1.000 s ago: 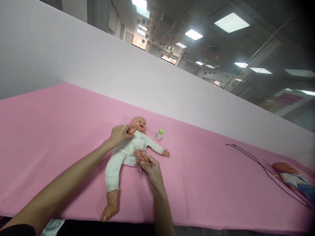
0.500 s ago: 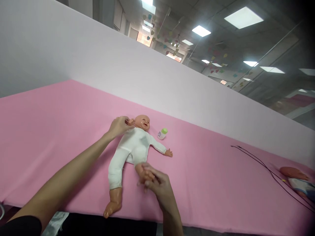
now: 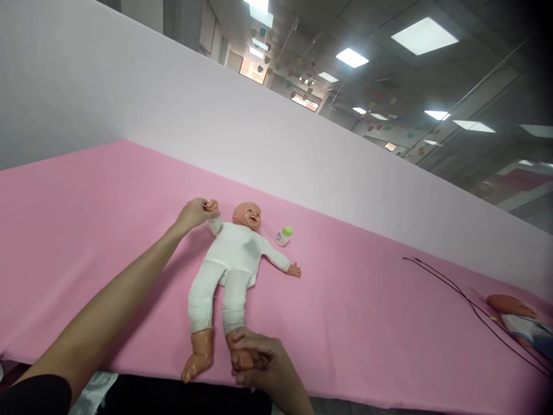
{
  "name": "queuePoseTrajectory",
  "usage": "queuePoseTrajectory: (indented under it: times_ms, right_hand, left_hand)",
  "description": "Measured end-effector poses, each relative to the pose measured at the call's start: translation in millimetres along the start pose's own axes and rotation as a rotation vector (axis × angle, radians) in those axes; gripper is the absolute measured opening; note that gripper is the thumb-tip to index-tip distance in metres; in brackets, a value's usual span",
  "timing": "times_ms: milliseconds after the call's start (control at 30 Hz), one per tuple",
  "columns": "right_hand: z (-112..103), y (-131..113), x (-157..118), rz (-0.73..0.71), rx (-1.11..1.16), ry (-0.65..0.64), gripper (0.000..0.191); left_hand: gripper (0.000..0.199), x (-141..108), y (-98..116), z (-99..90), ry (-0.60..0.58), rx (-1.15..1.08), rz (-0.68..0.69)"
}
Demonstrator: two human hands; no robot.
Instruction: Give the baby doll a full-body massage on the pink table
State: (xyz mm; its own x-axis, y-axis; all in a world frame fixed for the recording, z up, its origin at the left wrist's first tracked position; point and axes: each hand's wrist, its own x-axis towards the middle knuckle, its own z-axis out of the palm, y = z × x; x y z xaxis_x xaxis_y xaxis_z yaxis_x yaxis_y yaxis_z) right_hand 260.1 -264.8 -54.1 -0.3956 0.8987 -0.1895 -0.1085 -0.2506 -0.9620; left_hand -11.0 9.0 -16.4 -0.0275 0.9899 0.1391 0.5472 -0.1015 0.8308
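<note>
A baby doll (image 3: 231, 245) in white clothes lies face up on the pink surface (image 3: 358, 323), its head toward the wall. My left hand (image 3: 193, 214) pinches the doll's hand on the left side, with that arm raised beside the head. Around the doll's foot at the front, my right hand (image 3: 268, 366) has its fingers closed, partly hiding it. The doll's other arm stretches out to the right, and its other foot rests near the front edge. Beside its head lies a small toy bottle (image 3: 284, 236) with a green cap.
A pale wall (image 3: 259, 144) runs along the back of the pink surface. Dark thin cables (image 3: 458, 288) trail across the right side. Another doll (image 3: 516, 317) lies by the right edge, partly cut off.
My left hand has drawn the doll's hand outward, away from its head. My right hand has brought the doll's leg down toward the front edge, so the leg now lies straighter.
</note>
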Motion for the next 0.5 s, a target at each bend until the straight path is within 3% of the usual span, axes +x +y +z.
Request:
queuePoseTrajectory:
  times_ms: [133,300,400,500]
  right_hand:
    - [1,-13,9,-0.073,0.007,0.074,0.042]
    - [-2,-43,68,-0.229,-0.122,0.299,0.040]
    - [-2,-42,95,-0.262,-0.082,0.348,0.046]
    - [-4,-35,84,-0.262,-0.074,0.357,0.043]
  left_hand:
    - [0.038,-6,10,5.1,-0.046,-0.009,0.120]
    - [0.031,-28,32,36.8,-0.212,0.157,0.219]
    - [0.033,-33,34,47.6,-0.212,0.238,0.219]
    - [0.031,-24,26,39.8,-0.214,0.192,0.203]
